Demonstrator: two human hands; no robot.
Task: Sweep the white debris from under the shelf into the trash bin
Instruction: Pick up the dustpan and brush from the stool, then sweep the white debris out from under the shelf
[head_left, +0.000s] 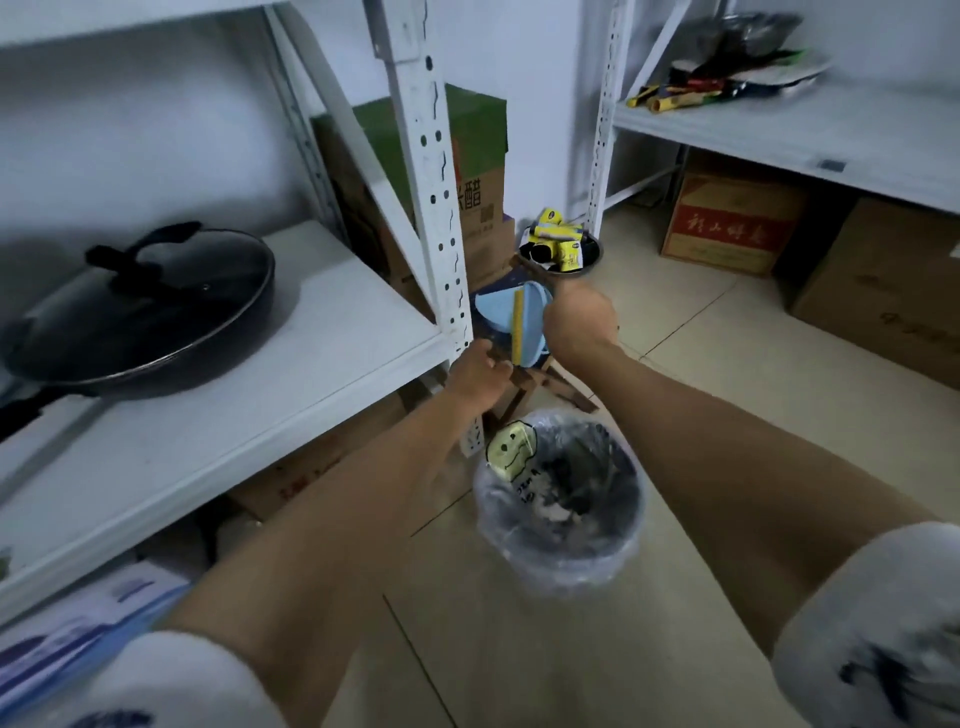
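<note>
Head view: left hand (480, 371) and right hand (579, 322) both closed on pale blue plastic dustpan (511, 322) beyond plastic-lined trash bin (561, 499). Best lifted level, unhurried.

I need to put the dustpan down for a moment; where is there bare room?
Bare shelf board between the lidded pan and the upright post; bare floor tiles between the trash bin and the cardboard boxes. Crowded around the wooden stool.

We see a trash bin (561, 525) lined with glossy, crinkled clear plastic. The shelf (426, 171) looks like matt white-painted metal. The floor (675, 364) tiles look smooth.
</note>
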